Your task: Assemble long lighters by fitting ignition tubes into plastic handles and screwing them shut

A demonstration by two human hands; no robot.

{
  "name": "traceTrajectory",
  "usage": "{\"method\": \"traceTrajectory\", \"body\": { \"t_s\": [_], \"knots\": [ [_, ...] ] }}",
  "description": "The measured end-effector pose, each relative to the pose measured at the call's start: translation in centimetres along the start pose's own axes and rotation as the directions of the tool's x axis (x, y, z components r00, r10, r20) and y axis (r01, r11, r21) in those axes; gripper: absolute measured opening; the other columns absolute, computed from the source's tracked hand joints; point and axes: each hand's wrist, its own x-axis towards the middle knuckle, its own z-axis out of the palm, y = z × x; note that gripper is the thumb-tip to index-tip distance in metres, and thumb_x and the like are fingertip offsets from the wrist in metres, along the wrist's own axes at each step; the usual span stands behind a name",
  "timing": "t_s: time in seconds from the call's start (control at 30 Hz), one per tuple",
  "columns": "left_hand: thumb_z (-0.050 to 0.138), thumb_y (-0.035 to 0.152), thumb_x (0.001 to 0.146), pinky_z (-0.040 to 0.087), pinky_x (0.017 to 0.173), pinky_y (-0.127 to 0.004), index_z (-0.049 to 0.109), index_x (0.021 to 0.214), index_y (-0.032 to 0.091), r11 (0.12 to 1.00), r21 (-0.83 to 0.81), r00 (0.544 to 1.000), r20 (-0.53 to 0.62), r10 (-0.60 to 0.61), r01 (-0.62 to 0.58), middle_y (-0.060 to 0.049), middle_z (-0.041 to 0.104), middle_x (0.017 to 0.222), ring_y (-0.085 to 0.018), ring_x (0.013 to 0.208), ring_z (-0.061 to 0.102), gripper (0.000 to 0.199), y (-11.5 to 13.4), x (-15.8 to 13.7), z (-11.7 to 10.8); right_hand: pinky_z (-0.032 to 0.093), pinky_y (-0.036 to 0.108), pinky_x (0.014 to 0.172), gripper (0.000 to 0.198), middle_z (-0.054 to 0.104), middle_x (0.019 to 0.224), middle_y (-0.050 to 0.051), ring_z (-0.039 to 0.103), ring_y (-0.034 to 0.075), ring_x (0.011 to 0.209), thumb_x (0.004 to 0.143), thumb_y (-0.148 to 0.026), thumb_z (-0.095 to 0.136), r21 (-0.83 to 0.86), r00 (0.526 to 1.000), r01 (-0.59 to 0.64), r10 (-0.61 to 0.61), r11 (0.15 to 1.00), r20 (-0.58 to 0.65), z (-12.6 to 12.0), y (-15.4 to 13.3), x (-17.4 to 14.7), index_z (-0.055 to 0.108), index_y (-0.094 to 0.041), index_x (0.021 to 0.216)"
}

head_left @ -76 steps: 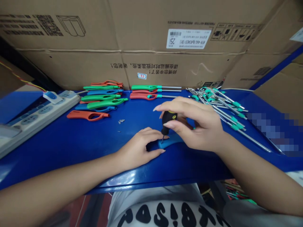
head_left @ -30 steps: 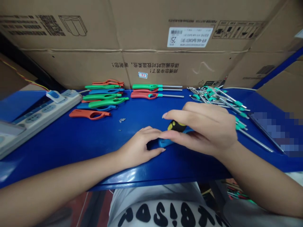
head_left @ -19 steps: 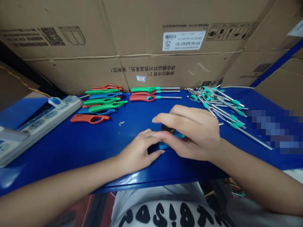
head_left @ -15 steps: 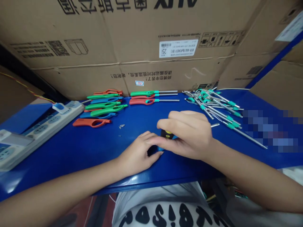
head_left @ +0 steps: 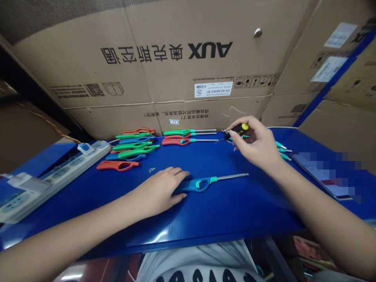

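Note:
A blue gas lighter [head_left: 205, 184] with a teal trigger and a long metal tube lies on the blue table, its tube pointing right. My left hand [head_left: 163, 192] is closed around the rear of its handle, hiding that end. Raised to the right and farther back, my right hand [head_left: 261, 145] grips a short black-and-yellow screwdriver [head_left: 241, 128]. Just beyond my left hand lies a little group of small screws [head_left: 152, 170]. Metal lighter tubes with teal parts [head_left: 282, 148] are partly hidden behind my right hand.
Loose red, green and blue lighter handles [head_left: 119, 166] lie in a stack at the back left. Several lighters with tubes [head_left: 178, 141] lie near the cardboard wall [head_left: 117, 98]. A power strip [head_left: 55, 178] runs along the left side, and a phone [head_left: 320, 176] lies at the right.
My right hand has lifted the screwdriver away from the blue lighter, moving right and back. The lighter is now largely uncovered, with my left hand at its rear. The view has tilted up.

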Motion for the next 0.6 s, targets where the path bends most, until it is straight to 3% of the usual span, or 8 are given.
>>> {"method": "traceTrajectory", "body": {
  "t_s": [0.17, 0.3, 0.47, 0.6],
  "knots": [
    [0.049, 0.010, 0.098, 0.052, 0.102, -0.041, 0.052, 0.143, 0.012, 0.988, -0.025, 0.988, 0.005, 0.153, -0.153, -0.016, 0.061, 0.126, -0.028, 0.117, 0.059, 0.045, 0.2, 2.1, 1.2, 0.051, 0.033, 0.067, 0.008, 0.070, 0.081, 0.004, 0.065, 0.020, 0.071, 0.080, -0.021, 0.061, -0.361, 0.995, -0.031, -0.004, 0.932, -0.096, -1.1, 4.5, -0.1, 0.065, -0.021, 0.087],
    [0.045, 0.008, 0.097, 0.052, 0.100, -0.039, 0.054, 0.140, 0.010, 0.964, 0.020, 0.963, -0.040, 0.267, -0.267, -0.017, 0.060, 0.121, -0.027, 0.113, 0.058, 0.044, -2.3, 4.8, 0.1, 0.050, 0.033, 0.068, 0.010, 0.071, 0.082, 0.005, 0.065, 0.021, 0.071, 0.078, -0.023, 0.059, -0.401, 0.987, -0.105, 0.046, 0.910, -0.155, -1.6, 6.0, 0.0, 0.066, -0.021, 0.085],
    [0.048, 0.022, 0.099, 0.044, 0.110, -0.039, 0.055, 0.140, 0.014, 0.963, 0.057, 0.961, -0.082, 0.266, -0.262, -0.016, 0.055, 0.133, -0.027, 0.127, 0.053, 0.042, -7.6, 8.2, -3.8, 0.053, 0.034, 0.063, 0.016, 0.071, 0.081, 0.004, 0.064, 0.019, 0.060, 0.083, -0.028, 0.055, -0.329, 0.978, -0.204, 0.176, 0.922, -0.114, -1.4, 7.3, 0.2, 0.066, -0.021, 0.091],
    [0.049, 0.029, 0.098, 0.044, 0.108, -0.036, 0.058, 0.137, 0.016, 0.981, 0.110, 0.985, -0.040, 0.168, -0.162, -0.012, 0.057, 0.130, -0.026, 0.123, 0.058, 0.042, -11.0, 10.4, -5.6, 0.053, 0.042, 0.086, 0.015, 0.072, 0.093, 0.010, 0.068, 0.027, 0.092, 0.083, -0.023, 0.054, -0.417, 0.989, -0.150, 0.138, 0.897, -0.061, -1.4, 8.5, 0.3, 0.067, -0.020, 0.087]
  ]
}}
